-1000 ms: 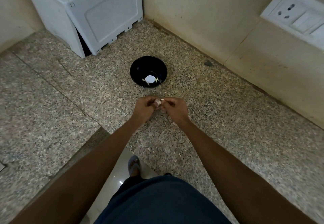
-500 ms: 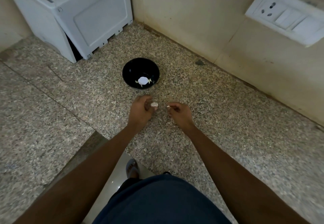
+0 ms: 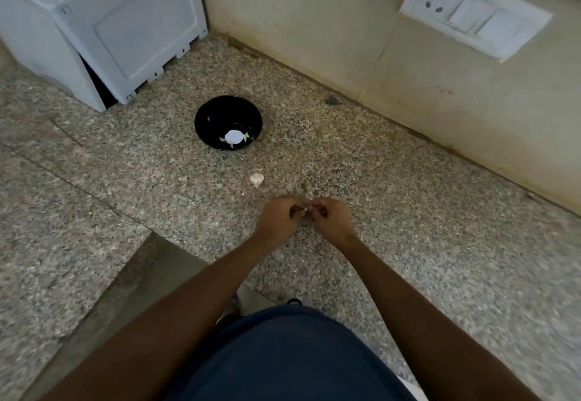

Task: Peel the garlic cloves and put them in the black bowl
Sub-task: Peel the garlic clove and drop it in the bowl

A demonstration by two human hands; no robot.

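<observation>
Granite counter (image 3: 408, 212) with both hands meeting above it: left hand (image 3: 278, 220) and right hand (image 3: 330, 220) pinch a small garlic clove (image 3: 304, 209) between curled fingertips. Peeling should go best by steadying the clove with one hand while the other lifts skin from one end. The clove's axis and heading cannot be told. Beyond lie garlic skin (image 3: 257, 179) and the black bowl (image 3: 207, 117).
</observation>
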